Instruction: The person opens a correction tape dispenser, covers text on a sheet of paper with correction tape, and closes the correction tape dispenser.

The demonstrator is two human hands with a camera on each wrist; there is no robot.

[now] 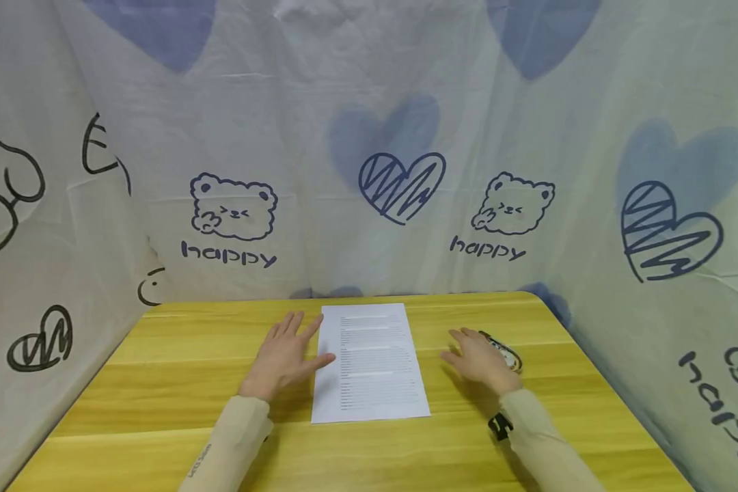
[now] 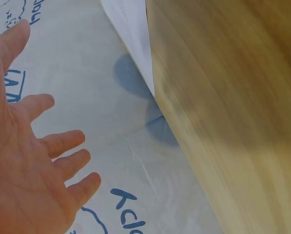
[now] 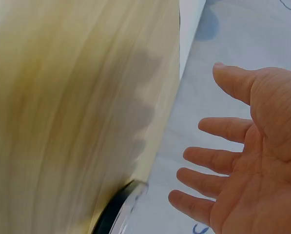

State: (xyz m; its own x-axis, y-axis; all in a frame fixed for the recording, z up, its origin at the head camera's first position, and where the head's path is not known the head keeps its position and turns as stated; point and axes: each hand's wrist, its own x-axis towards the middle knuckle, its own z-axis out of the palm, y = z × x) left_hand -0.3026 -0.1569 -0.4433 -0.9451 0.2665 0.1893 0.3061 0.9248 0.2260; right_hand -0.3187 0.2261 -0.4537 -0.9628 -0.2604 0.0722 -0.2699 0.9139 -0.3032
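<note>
A printed sheet of paper (image 1: pixel 372 362) lies flat on the wooden table, its lines of text too small to read. My left hand (image 1: pixel 285 357) is at the sheet's left edge, fingers spread and the thumb over the paper in the head view. In the left wrist view that hand (image 2: pixel 38 156) shows an empty palm. To the right of the sheet, my right hand (image 1: pixel 476 359) hovers with its fingers extended, and its palm (image 3: pixel 262 165) is bare in the right wrist view. Just beyond it lies a dark-rimmed object with a pale patterned face (image 1: pixel 506 353), partly hidden by the hand.
The yellow wood-grain table (image 1: pixel 369 458) ends at a white curtain (image 1: pixel 320 225) printed with hearts and bears, which hangs behind it and on both sides. A black band (image 1: pixel 500 426) sits on my right wrist.
</note>
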